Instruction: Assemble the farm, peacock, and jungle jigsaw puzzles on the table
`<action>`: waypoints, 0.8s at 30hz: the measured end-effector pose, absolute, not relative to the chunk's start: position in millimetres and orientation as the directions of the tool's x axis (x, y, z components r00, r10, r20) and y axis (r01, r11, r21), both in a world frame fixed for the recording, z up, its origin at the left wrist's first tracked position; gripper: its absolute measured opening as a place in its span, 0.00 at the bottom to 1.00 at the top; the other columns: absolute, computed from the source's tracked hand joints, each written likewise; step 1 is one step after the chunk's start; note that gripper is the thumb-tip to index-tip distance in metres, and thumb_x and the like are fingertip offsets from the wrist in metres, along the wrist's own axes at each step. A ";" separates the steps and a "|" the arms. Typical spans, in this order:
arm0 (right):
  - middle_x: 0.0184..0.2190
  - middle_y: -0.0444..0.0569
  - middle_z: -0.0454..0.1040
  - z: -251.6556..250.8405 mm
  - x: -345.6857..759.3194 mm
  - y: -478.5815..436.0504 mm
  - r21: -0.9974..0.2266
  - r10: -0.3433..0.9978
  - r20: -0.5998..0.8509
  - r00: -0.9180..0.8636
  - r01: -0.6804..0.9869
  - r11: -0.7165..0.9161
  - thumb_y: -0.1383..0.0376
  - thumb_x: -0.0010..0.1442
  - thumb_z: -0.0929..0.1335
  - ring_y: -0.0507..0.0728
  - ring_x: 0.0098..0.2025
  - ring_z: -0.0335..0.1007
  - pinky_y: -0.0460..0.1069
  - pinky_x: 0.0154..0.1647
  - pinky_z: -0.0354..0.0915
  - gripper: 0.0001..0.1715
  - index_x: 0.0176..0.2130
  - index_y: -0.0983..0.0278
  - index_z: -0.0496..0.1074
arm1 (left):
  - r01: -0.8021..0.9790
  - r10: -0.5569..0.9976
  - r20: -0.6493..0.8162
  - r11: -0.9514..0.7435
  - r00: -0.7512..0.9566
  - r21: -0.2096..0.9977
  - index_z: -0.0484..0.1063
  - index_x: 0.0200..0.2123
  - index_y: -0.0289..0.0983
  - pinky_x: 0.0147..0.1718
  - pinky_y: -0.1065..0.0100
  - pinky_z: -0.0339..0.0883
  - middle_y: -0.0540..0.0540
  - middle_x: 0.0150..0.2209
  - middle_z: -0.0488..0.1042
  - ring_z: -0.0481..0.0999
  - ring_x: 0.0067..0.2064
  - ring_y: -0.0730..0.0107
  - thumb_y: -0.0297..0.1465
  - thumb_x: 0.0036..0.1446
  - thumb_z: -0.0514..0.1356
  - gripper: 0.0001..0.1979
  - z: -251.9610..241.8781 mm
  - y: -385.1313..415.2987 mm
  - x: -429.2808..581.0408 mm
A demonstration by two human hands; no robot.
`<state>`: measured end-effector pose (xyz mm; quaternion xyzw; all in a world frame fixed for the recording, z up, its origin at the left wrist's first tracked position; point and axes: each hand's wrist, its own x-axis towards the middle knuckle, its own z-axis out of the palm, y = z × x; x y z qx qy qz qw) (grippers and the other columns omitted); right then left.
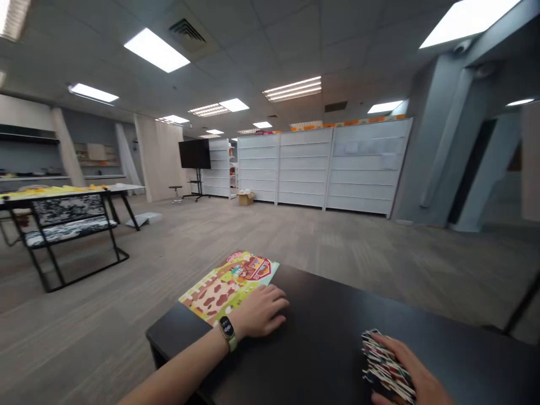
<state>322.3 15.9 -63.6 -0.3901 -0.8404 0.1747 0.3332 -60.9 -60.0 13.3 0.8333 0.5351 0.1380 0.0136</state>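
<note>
A: What does the head camera show close up?

B: A black table [320, 315] fills the near part of the view. On its far left corner lies a farm-picture board [225, 287], printed with a red barn and a brown-spotted pattern.

A: And the left hand [259, 310]?

B: Open, palm down, resting across the board's near right edge, with a smartwatch [227, 330] on the wrist. It isn't gripping anything. It looks placed to keep the board from sliding, since the board sits so close to the table's corner.

A: What about the right hand [409, 365]?

B: That one is curled, gripping a stack of cards [386, 368] at the near right of the table. The striped card edges face up and left, and the fingers wrap over the side. Holding them that way seems to keep the stack squared together, though the bottom of it runs out of view.

A: Anything farther off?

B: To the left stands a long table with yellow items [67, 191] and a patterned bench [67, 228] beside it. Far ahead are white shelving units [324, 169], with a cardboard box [246, 198] on the floor in front and a wall screen on a stand [194, 154] to their left.
</note>
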 end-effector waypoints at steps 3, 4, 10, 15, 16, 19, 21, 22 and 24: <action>0.63 0.58 0.66 -31.2 310.1 -5.4 -0.576 0.769 0.332 -0.547 0.528 0.624 0.54 0.52 0.74 0.71 0.64 0.64 0.63 0.66 0.61 0.43 0.63 0.61 0.64 | 0.720 0.720 0.295 -0.682 0.628 0.130 0.60 0.66 0.48 0.62 0.51 0.57 0.44 0.66 0.63 0.64 0.63 0.48 0.49 0.63 0.59 0.31 8.6 -51.5 7.8; 0.64 0.60 0.65 -23.9 305.5 -10.1 -0.590 0.752 0.321 -0.576 0.499 0.634 0.56 0.51 0.74 0.71 0.64 0.63 0.63 0.67 0.60 0.46 0.64 0.63 0.63 | 0.660 0.650 0.341 -0.744 0.679 0.106 0.58 0.67 0.48 0.62 0.48 0.56 0.42 0.68 0.59 0.61 0.65 0.45 0.54 0.59 0.61 0.37 6.0 -46.6 28.7; 0.68 0.58 0.59 -3.5 287.0 -18.5 -0.724 0.694 0.259 -0.672 0.340 0.600 0.60 0.46 0.77 0.71 0.68 0.56 0.64 0.70 0.53 0.58 0.69 0.62 0.54 | 0.475 0.473 0.425 -0.873 0.771 0.111 0.59 0.67 0.46 0.63 0.37 0.53 0.36 0.70 0.53 0.50 0.68 0.28 0.64 0.41 0.66 0.54 -7.2 -14.4 90.7; 0.66 0.58 0.62 3.0 286.4 -16.4 -0.782 0.704 0.255 -0.663 0.286 0.553 0.57 0.46 0.79 0.70 0.67 0.59 0.63 0.68 0.57 0.54 0.66 0.61 0.60 | 0.455 0.532 0.429 -0.847 0.730 0.276 0.61 0.67 0.47 0.64 0.39 0.53 0.37 0.71 0.52 0.53 0.68 0.33 0.60 0.45 0.68 0.50 -6.0 -12.9 86.4; 0.66 0.59 0.62 1.8 288.4 -14.8 -0.797 0.728 0.254 -0.637 0.289 0.531 0.56 0.46 0.80 0.70 0.66 0.60 0.64 0.68 0.58 0.56 0.67 0.61 0.58 | 0.448 0.552 0.434 -0.833 0.712 0.325 0.60 0.67 0.46 0.64 0.41 0.54 0.37 0.71 0.51 0.55 0.67 0.35 0.59 0.46 0.69 0.49 -4.5 -13.5 84.4; 0.64 0.58 0.65 -5.4 296.0 -8.2 -0.809 0.804 0.270 -0.529 0.328 0.488 0.58 0.49 0.78 0.69 0.64 0.63 0.63 0.67 0.58 0.49 0.64 0.62 0.61 | 0.443 0.637 0.436 -0.764 0.636 0.469 0.61 0.66 0.45 0.64 0.49 0.57 0.37 0.68 0.56 0.60 0.66 0.44 0.53 0.49 0.71 0.45 -3.1 -11.3 76.4; 0.60 0.56 0.68 -10.5 299.9 -3.7 -0.800 0.826 0.285 -0.485 0.354 0.484 0.57 0.52 0.77 0.67 0.61 0.66 0.61 0.65 0.61 0.38 0.59 0.61 0.68 | 0.465 0.696 0.431 -0.711 0.574 0.528 0.64 0.63 0.44 0.64 0.51 0.58 0.38 0.65 0.61 0.63 0.64 0.47 0.48 0.48 0.73 0.42 -6.6 -6.5 69.8; 0.58 0.55 0.70 -12.8 301.2 -1.7 -0.798 0.834 0.289 -0.470 0.362 0.481 0.57 0.52 0.77 0.67 0.59 0.68 0.60 0.63 0.63 0.35 0.57 0.61 0.70 | 0.480 0.723 0.432 -0.685 0.539 0.548 0.65 0.62 0.43 0.64 0.52 0.59 0.38 0.64 0.63 0.64 0.63 0.48 0.45 0.48 0.74 0.40 -9.4 -3.7 66.6; 0.56 0.54 0.72 -16.6 303.1 1.3 -0.816 0.847 0.275 -0.455 0.356 0.456 0.56 0.54 0.76 0.65 0.57 0.70 0.59 0.60 0.65 0.33 0.57 0.60 0.71 | 0.502 0.760 0.429 -0.646 0.487 0.574 0.66 0.60 0.41 0.64 0.53 0.58 0.38 0.63 0.63 0.64 0.63 0.49 0.40 0.50 0.74 0.37 -15.1 1.2 61.4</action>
